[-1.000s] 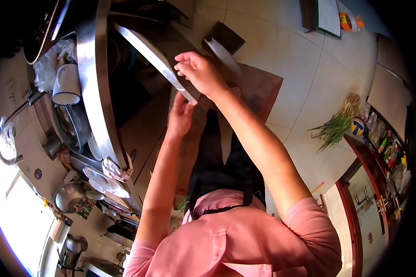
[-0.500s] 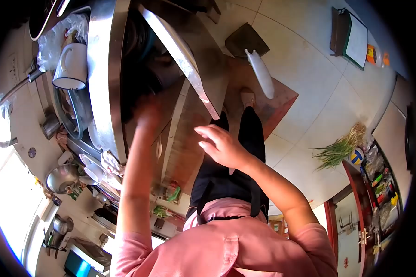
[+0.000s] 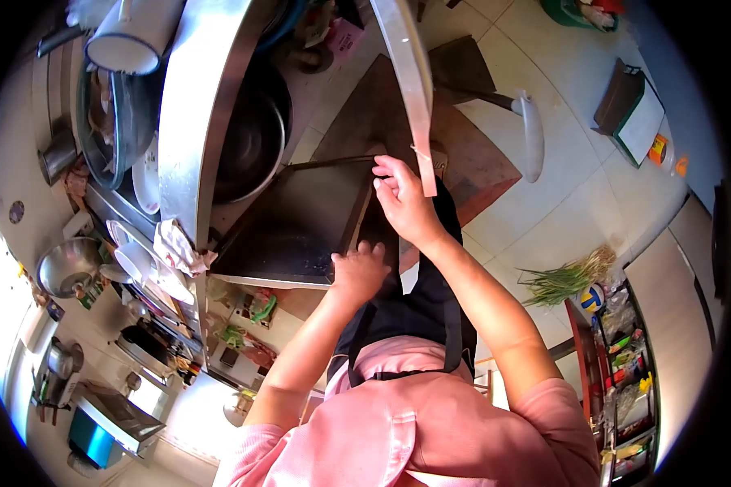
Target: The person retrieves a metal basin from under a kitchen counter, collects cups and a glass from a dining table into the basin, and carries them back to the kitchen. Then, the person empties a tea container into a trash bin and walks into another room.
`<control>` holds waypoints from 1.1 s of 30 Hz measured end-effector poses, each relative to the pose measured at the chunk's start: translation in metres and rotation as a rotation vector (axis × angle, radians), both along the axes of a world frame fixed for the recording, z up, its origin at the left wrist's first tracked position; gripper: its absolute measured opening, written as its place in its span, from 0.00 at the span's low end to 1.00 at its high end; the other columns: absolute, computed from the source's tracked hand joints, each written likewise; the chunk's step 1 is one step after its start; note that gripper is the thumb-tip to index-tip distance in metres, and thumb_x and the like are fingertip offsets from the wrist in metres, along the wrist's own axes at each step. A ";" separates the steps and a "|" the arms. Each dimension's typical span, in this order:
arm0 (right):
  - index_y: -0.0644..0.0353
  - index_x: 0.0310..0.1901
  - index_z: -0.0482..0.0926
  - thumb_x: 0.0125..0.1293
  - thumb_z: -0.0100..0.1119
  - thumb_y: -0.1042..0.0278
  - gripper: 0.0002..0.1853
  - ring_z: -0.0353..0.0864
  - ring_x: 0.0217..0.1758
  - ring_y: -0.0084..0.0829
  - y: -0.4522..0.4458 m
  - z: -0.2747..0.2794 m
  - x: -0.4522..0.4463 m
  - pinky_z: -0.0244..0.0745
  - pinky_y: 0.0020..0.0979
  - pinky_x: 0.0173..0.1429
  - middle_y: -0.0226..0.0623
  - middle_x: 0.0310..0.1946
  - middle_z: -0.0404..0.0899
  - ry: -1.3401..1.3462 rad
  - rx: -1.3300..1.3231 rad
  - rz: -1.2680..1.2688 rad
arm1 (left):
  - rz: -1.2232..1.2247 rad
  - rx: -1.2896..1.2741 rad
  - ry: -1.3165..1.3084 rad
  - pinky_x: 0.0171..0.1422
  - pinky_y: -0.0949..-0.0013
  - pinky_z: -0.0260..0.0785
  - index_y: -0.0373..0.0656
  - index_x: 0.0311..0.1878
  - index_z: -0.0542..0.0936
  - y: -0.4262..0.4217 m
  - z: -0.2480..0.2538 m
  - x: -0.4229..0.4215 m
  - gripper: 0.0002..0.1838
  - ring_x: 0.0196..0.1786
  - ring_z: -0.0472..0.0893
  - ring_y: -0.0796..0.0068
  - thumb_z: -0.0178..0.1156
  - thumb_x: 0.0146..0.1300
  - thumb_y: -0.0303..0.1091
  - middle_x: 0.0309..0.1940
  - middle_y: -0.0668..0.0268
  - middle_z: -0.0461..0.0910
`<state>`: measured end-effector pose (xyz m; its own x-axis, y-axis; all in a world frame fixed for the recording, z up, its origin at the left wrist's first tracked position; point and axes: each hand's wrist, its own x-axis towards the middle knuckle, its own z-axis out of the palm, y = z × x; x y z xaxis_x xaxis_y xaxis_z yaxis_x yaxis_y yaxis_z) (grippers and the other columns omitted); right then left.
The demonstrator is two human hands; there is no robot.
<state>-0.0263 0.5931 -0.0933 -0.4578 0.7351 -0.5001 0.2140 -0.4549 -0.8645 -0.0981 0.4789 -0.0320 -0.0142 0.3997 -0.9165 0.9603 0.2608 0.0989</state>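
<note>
Hands noted at the dark door panel (image 3: 296,223): the left hand (image 3: 361,274) lies at its four o'clock corner, fingers slightly spread, any pinch hidden; the right hand (image 3: 408,207) is by its two o'clock corner, fingers loosely bent, contact unclear. Panel sits below the steel counter edge (image 3: 199,122), with a dark pan (image 3: 248,142) at eleven o'clock. Judged stiff, moderately heavy, smooth-faced, not fragile; best held by the free edge. Long axis runs roughly seven to one o'clock, its face tilted upward.
</note>
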 end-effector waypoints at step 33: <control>0.65 0.47 0.71 0.57 0.57 0.60 0.21 0.81 0.31 0.39 -0.066 -0.151 -0.173 0.79 0.35 0.26 0.47 0.35 0.77 -0.157 -0.710 -0.025 | 0.169 0.755 -0.119 0.42 0.61 0.71 0.44 0.27 0.73 -0.045 0.012 -0.010 0.09 0.32 0.75 0.67 0.59 0.49 0.38 0.27 0.65 0.73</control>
<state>-0.1990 0.5266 -0.2440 -0.3285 0.2181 -0.9190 0.2940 -0.9011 -0.3189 -0.1084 0.4335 -0.0201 -0.0496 0.9167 -0.3965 0.8854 0.2241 0.4073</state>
